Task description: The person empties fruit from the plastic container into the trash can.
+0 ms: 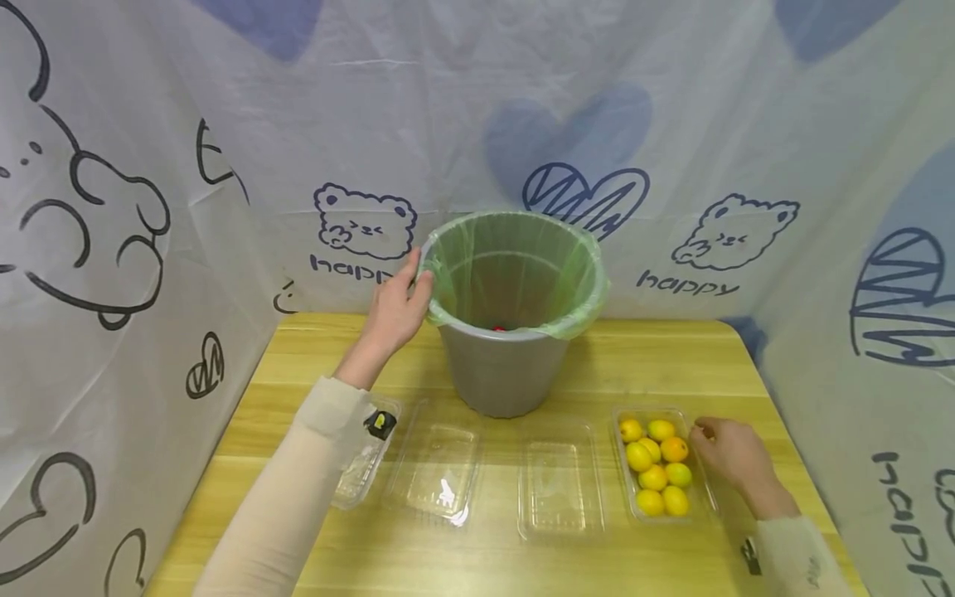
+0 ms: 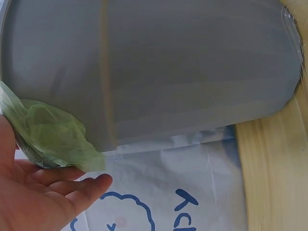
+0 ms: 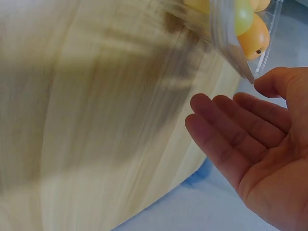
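Observation:
My left hand [image 1: 395,311] grips the left rim of a grey trash bin [image 1: 507,377], thumb and fingers on either side of the edge. A thin green bag [image 1: 574,319] lines the bin and folds over its rim; the left wrist view shows the folded liner [image 2: 55,137] between thumb and fingers. A small red thing [image 1: 498,329] shows low inside. On the right, a clear plastic box [image 1: 700,489] holds several small yellow and orange fruits [image 1: 652,477], like kumquats. My right hand [image 1: 734,454] is beside it, thumb at the box's edge, other fingers [image 3: 231,132] loosely extended.
Two clear plastic trays, one left of centre [image 1: 436,464] and one right of centre [image 1: 561,481], lie before the bin. Another clear tray [image 1: 354,481] is partly hidden by my left sleeve. White printed cloth [image 1: 462,124] surrounds the wooden table [image 1: 448,564] at the back and sides.

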The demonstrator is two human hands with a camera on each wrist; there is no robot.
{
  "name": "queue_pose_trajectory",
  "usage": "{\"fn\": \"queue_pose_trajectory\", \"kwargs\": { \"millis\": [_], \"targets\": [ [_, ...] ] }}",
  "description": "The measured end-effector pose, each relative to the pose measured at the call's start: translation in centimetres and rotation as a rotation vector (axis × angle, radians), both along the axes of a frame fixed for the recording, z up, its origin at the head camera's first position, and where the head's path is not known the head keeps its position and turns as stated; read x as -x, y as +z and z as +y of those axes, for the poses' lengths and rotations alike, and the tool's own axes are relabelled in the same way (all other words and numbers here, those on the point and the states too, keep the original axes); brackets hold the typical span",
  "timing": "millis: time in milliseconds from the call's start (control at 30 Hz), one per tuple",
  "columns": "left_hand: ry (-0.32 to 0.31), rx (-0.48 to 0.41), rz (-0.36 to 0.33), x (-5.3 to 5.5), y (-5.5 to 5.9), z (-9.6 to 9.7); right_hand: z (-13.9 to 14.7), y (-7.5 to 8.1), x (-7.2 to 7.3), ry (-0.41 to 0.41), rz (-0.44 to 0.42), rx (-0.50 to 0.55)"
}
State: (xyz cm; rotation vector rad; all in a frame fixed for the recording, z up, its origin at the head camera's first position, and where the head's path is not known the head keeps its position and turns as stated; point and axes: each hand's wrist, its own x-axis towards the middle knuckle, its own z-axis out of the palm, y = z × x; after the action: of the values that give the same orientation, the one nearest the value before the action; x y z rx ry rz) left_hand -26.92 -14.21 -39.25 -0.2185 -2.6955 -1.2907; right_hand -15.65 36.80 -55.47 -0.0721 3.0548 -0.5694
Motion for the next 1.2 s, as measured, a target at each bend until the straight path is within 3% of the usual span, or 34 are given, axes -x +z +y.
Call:
{"fn": "queue_pose_trajectory", "kwargs": {
  "millis": [267,800,1200],
  "targets": [
    [-0.002,-0.015,0.007,-0.16,0.01,0.01,-0.23,-0.31,-0.23,0.01,-0.071,0.097],
    [-0.005,-0.016,0.016,-0.02,-0.24,-0.06,-0.34,-0.75,-0.11,-0.059,-0.172,0.256],
    [-0.001,-0.016,0.009,0.04,-0.25,-0.02,-0.33,-0.36,-0.17,-0.071,-0.228,0.31]
  ]
}}
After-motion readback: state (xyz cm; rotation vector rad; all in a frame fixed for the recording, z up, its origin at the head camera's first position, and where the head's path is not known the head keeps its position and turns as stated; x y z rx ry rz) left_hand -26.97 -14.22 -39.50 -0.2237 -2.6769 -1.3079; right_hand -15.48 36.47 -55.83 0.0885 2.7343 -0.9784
